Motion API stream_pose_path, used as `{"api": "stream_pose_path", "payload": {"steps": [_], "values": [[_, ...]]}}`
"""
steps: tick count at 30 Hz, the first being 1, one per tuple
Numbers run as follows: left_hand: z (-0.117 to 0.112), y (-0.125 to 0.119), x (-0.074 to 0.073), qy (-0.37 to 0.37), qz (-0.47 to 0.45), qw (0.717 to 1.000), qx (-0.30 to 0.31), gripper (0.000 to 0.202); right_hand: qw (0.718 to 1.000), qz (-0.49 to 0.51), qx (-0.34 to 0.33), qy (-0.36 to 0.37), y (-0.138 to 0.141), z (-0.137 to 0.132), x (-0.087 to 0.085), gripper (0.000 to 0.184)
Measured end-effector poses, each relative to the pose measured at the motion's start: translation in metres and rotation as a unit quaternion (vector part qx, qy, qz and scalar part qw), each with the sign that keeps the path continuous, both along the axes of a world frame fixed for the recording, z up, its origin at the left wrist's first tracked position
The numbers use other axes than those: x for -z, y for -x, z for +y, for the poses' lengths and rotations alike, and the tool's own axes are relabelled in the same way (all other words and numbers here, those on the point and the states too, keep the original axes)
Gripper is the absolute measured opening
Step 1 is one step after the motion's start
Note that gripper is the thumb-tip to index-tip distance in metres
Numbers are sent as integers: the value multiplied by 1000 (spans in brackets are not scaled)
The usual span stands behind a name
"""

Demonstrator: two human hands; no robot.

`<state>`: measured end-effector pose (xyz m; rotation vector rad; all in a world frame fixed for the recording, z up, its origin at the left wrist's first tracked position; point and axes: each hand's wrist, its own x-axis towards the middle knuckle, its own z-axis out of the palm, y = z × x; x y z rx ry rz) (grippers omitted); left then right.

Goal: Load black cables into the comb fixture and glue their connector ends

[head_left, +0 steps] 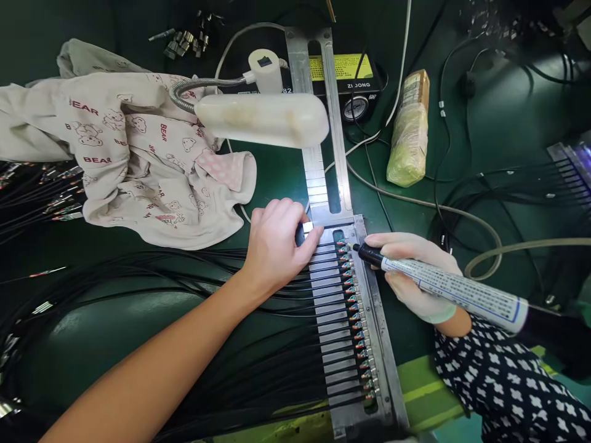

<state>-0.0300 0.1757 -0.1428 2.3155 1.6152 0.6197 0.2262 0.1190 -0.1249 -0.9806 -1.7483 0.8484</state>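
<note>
My bare left hand is closed at the left edge of a long metal cable fixture, its thumb lying over the fixture by the topmost cables. Several black cables lie side by side across the fixture, ending in small metal connectors with coloured wires. My right hand, in a pale glove, grips a glue syringe with a white printed label and a black front end. Its tip is close to the uppermost connector; whether it touches, I cannot tell.
A white lamp on a bendable neck hangs over a second metal fixture. Behind stands a black box with a gauge. A bear-print cloth lies left, a wrapped block right. Loose cables cover the left side.
</note>
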Motion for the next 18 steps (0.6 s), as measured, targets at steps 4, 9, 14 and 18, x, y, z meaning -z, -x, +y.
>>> {"api": "stream_pose_path", "payload": {"steps": [4, 9, 14, 18], "values": [[0, 0, 0, 3, 1, 1000, 0, 25, 1000, -7, 5, 11, 1, 0, 1, 35], [1, 0, 0, 4, -1, 1000, 2, 25, 1000, 4, -1, 3, 1, 1, 1, 36], [1, 0, 0, 5, -6, 1000, 2, 25, 1000, 6, 1, 5, 2, 2, 0, 36], [1, -1, -4, 30, 0, 1000, 4, 23, 1000, 17, -8, -18, 2, 5, 1, 38]]}}
